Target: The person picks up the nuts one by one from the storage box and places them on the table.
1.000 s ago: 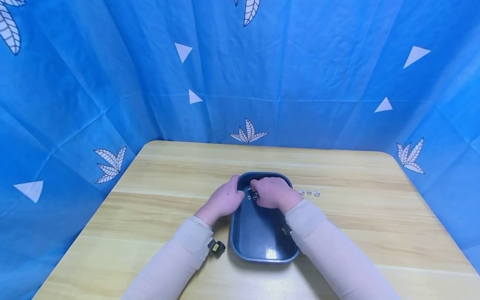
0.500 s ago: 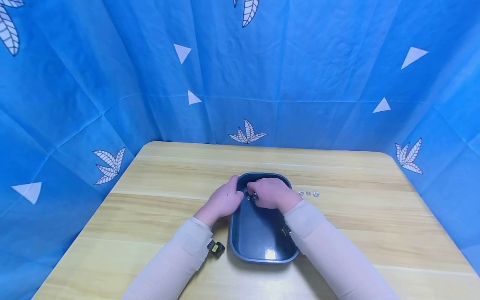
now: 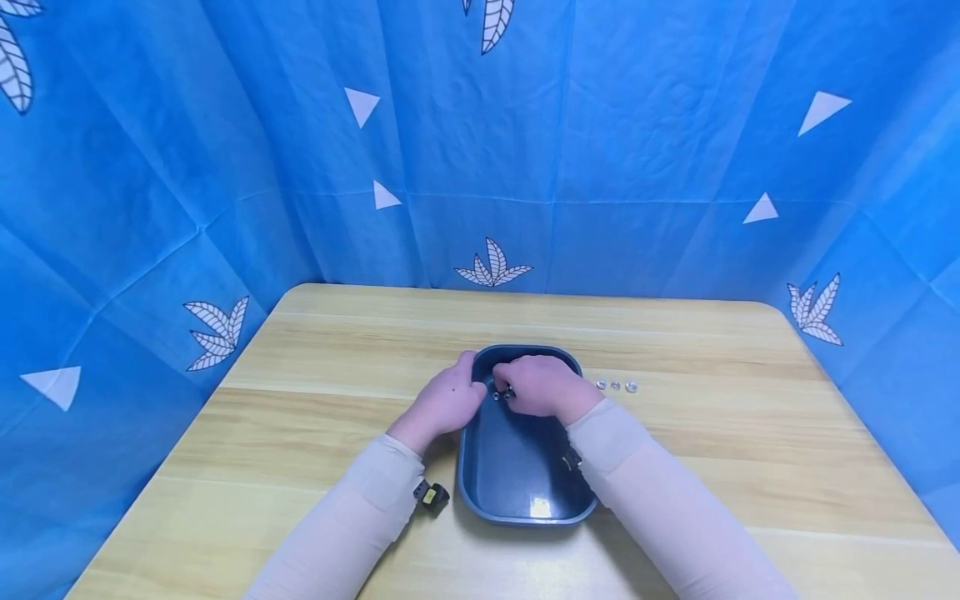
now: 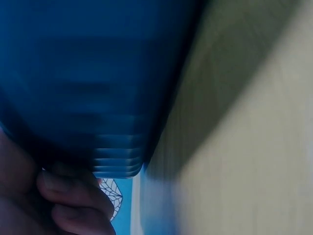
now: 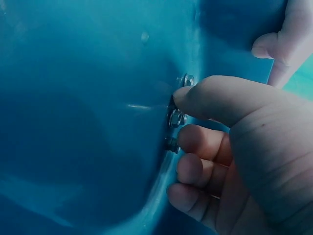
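A dark blue rectangular tray (image 3: 517,467) sits on the table. My left hand (image 3: 450,396) grips its far left wall, thumb over the rim and fingers curled outside, as the left wrist view shows. Inside the tray at the far end is my right hand (image 3: 542,386), fingers curled. Small metal hex nuts (image 5: 176,117) lie along the bottom edge of the tray's wall in the right wrist view. The right thumb (image 5: 210,100) bends down among them and seems to pinch one; the index fingertip is hidden behind it.
Small silvery round pieces (image 3: 616,386) lie in a row on the wooden table (image 3: 735,400), just right of the tray. A blue patterned curtain (image 3: 637,167) surrounds the table's back and sides. Each sleeve carries a small black wrist camera (image 3: 431,497).
Both hands stay at almost the same spots on and in the tray. The whole head view has shifted only slightly.
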`<act>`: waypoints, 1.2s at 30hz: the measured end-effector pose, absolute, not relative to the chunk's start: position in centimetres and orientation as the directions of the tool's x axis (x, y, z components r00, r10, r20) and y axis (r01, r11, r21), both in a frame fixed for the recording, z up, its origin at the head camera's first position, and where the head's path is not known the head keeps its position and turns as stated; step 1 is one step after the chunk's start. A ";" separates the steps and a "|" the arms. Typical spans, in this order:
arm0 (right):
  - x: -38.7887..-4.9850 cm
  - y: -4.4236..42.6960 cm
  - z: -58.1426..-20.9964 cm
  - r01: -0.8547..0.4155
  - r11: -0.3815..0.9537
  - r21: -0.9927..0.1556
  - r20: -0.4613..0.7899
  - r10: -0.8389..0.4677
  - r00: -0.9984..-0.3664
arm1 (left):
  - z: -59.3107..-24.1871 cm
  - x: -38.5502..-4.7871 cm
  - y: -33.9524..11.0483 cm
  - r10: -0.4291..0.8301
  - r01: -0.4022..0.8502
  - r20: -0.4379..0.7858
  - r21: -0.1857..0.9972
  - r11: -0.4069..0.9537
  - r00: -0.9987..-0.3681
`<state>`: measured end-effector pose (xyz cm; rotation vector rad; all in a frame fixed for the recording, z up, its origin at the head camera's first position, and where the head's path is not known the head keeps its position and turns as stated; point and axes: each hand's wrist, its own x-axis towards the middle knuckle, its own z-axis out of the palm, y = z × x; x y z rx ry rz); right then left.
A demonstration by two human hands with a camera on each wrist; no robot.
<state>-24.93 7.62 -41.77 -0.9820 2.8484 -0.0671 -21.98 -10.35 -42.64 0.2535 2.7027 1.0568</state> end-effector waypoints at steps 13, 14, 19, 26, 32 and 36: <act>-25.2 7.5 -41.8 -0.607 0.790 -0.087 -0.120 -0.613 -0.781 | -42.6 -21.9 -10.4 0.235 0.071 -0.148 0.686 0.724 -0.961; -25.2 7.5 -41.8 -0.609 0.788 -0.085 -0.118 -0.615 -0.780 | -42.6 -21.9 -10.4 0.233 0.069 -0.148 0.687 0.723 -0.961; -25.3 7.6 -41.9 -0.617 0.782 -0.091 -0.108 -0.624 -0.774 | -42.7 -21.9 -10.4 0.227 0.054 -0.160 0.694 0.718 -0.961; -25.4 7.7 -41.8 -0.624 0.776 -0.088 -0.103 -0.630 -0.769 | -42.7 -22.0 -10.3 0.231 0.061 -0.154 0.694 0.717 -0.961; -25.2 7.6 -41.8 -0.616 0.783 -0.083 -0.120 -0.622 -0.774 | -42.9 -22.1 -10.4 0.226 0.059 -0.152 0.695 0.717 -0.962; -25.1 7.7 -41.7 -0.610 0.787 -0.098 -0.128 -0.617 -0.776 | -43.0 -22.1 -10.3 0.228 0.063 -0.147 0.695 0.716 -0.962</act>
